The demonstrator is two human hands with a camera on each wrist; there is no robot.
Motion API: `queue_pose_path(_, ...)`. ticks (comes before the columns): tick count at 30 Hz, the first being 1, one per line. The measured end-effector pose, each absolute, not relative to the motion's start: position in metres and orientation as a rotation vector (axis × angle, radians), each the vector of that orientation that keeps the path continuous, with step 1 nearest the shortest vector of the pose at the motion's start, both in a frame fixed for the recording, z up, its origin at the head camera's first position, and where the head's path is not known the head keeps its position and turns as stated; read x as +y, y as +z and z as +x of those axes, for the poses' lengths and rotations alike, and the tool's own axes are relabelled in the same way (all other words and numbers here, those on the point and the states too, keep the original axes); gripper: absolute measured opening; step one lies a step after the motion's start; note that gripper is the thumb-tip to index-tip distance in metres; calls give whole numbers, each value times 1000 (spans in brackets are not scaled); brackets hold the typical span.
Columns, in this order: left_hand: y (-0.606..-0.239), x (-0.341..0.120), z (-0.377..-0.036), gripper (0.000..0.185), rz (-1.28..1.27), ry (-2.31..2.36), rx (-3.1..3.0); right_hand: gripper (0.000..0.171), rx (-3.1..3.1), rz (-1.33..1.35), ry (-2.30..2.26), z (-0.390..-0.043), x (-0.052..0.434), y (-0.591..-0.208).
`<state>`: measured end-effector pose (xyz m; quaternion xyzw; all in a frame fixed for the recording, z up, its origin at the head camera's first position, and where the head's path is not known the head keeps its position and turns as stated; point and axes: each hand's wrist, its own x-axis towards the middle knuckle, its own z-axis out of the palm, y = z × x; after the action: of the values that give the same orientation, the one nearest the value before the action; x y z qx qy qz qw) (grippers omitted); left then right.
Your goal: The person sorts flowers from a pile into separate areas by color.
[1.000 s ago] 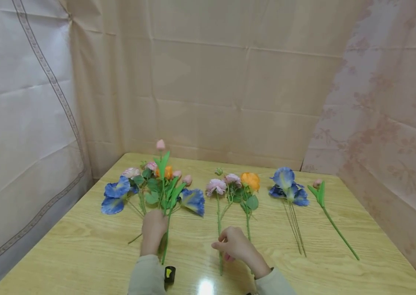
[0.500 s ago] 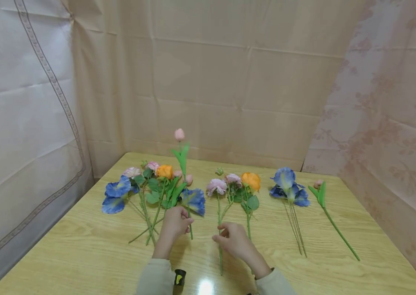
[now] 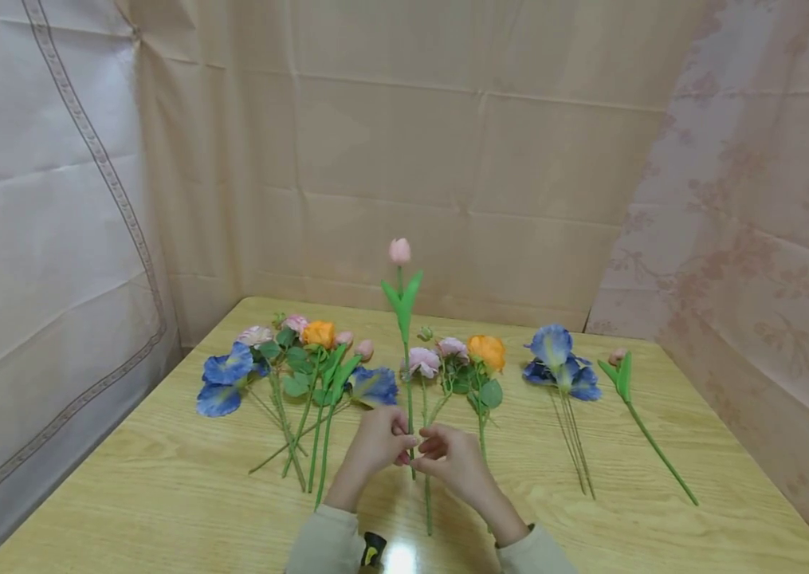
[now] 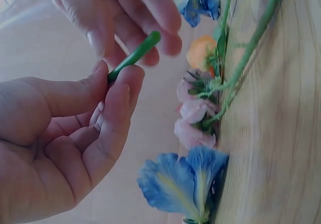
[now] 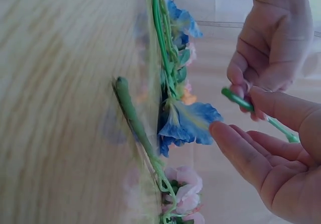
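Pinching a pink tulip (image 3: pixel 400 250) upright by its stem end, the left hand (image 3: pixel 374 441) meets the open right hand (image 3: pixel 456 461) above the worktop (image 3: pixel 160 486), flowers spread from nine to three o'clock.

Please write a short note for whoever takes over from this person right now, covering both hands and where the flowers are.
Left hand: pinches the lower stem of the pink tulip, held upright above the table.
Right hand: open beside the stem end, fingers close to it, not gripping.
On the table: a mixed bunch at left, a pink and orange group in the middle, blue flowers and a second tulip at right.
Done: one tulip is lifted off the table.
Left: the tulip is not yet laid with any group; the other flowers lie untouched.
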<state>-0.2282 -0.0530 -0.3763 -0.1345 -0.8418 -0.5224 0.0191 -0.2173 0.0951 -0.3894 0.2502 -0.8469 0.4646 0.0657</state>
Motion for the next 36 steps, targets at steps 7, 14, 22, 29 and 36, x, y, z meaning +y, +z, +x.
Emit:
queue_pose_path(7, -373, -44, -226, 21, -493, -1481, -2603, 21, -2480, 739, 1522, -215, 95, -392)
queue_pose_path(14, -372, -40, -226, 22, -505, -1465, -2611, 16, -2382, 673, 1665, -212, 96, -394)
queue_pose_path(22, -373, -38, -225, 20, -532, -1385, -2653, 2, -2426, 662, 1624, -210, 99, -393)
queue_pose_path(29, -373, -36, -223, 16, -568, -1438, -2699, 9, -2487, 627, 1533, -215, 105, -399)
queue_pose_path(36, -376, -41, -224, 13, -603, -1456, -2704, 7, -2488, 515, 1526, -215, 123, -389)
